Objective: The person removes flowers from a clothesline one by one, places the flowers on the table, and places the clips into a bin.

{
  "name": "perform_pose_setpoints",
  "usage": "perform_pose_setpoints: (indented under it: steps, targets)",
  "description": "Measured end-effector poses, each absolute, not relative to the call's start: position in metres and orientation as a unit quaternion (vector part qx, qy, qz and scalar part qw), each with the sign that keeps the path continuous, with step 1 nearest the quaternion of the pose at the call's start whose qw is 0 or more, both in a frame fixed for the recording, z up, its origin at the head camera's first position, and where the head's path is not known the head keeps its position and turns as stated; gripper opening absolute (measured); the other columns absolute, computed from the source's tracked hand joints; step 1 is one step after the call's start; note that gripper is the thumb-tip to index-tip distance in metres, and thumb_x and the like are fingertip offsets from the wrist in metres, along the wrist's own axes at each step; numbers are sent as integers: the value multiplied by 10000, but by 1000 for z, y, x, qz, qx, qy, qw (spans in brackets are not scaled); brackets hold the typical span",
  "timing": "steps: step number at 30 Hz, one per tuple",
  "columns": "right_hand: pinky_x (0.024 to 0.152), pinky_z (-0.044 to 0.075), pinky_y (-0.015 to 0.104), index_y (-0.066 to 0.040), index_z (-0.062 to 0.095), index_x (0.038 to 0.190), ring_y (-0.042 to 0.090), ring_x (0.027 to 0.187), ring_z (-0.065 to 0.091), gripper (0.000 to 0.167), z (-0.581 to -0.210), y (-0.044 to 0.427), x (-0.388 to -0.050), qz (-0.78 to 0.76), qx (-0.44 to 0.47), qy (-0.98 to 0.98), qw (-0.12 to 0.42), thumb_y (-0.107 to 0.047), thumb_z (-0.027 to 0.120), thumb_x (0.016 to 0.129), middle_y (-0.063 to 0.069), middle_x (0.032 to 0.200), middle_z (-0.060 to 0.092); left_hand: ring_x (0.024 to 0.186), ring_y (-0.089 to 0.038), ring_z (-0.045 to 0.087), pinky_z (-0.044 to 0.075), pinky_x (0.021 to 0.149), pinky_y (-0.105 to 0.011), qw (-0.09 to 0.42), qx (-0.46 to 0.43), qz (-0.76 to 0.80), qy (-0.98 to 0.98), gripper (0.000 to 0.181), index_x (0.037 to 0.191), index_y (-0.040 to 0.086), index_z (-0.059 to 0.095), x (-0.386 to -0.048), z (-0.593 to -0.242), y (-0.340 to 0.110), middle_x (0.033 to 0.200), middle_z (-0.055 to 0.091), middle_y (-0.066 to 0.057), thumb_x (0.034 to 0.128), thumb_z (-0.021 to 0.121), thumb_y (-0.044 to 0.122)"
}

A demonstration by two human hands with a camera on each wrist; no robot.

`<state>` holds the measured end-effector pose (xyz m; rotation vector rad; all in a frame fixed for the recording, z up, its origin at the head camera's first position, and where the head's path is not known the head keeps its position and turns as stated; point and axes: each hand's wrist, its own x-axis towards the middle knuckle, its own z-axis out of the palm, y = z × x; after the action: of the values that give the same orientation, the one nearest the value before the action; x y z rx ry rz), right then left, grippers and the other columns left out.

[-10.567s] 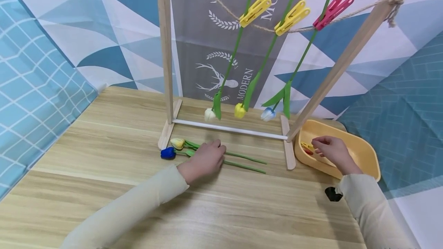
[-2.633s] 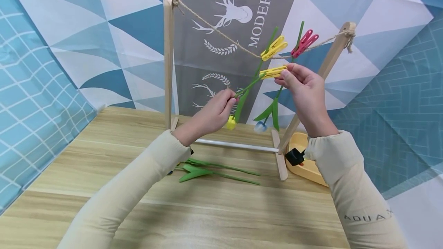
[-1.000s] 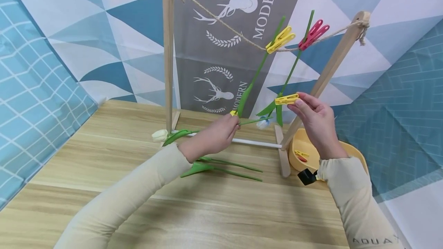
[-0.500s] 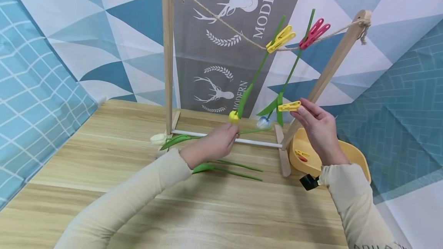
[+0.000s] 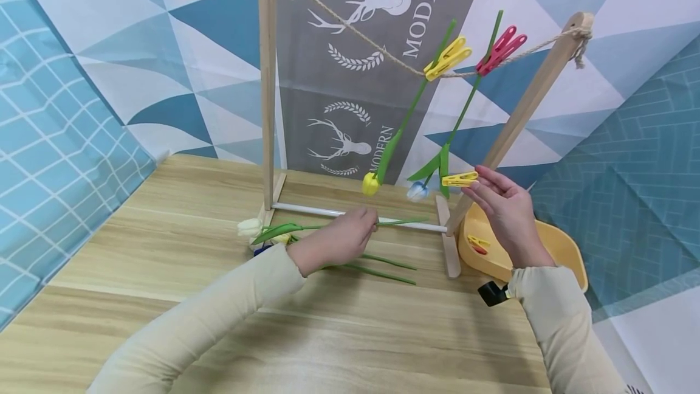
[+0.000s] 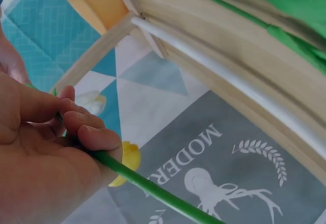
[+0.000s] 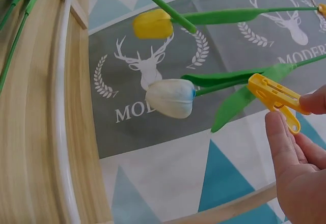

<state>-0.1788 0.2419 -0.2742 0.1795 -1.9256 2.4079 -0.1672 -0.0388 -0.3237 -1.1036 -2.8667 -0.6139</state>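
Within curled left hand (image 5: 340, 235), gripping white flower (image 5: 250, 227) by the stem, likely sparing petals; between slightly parted fingertips of right hand (image 5: 508, 211), pinching yellow peg (image 5: 458, 180) by its handles, likely leaving the tip free.

Both sleeves (image 5: 213, 315) are long and cream-coloured, with a small black block (image 5: 492, 294) beside the right cuff (image 5: 538, 284).

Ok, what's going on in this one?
A person's left hand holds a white tulip by its stem, while the right hand pinches a yellow clothespin apart from it. A yellow tulip and a blue-and-white tulip hang head-down, clipped to the rope, and two more tulips lie on the tabletop.
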Motion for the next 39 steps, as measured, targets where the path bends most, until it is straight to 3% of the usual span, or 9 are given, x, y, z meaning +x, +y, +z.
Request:
perform_pose_setpoints:
  steps: [10,20,26,39]
  targets:
    - [819,514,203,-90,636,1093,86,927,654,253,-284,251,-181,791,60,-608,7,-24,648,849,35,1016,595,842,-169,552,487,756,-325,-10,-341,-177,-923,138,1006,43,531,-164,-335,-39,904,562,-65,983,402,85]
    - [816,518,208,-41,588,1174,91,919,677,302,-298,269,-179,801,47,-597,-17,-19,612,873,18,981,642,804,-166,528,472,694,-305,-21,-340,-184,-922,123,945,44,532,-157,-348,-39,891,547,-59,961,410,42]
    - [814,523,219,-58,622,1108,102,923,677,238,-307,280,-177,813,46,-580,-24,16,577,886,20,991,653,776,-159,504,466,691,-302,-22,-342,-188,-921,108,911,55,504,-154,-354,-40,819,512,-39,974,420,77]
    - [795,532,218,-87,660,1043,107,924,680,207,-325,298,-182,820,15,-571,-40,19,560,896,12,1019,664,750,-164,508,459,646,-307,-47,-334,-170,-926,105,944,58,529,-151,-366,-38,829,500,-30,963,427,68]
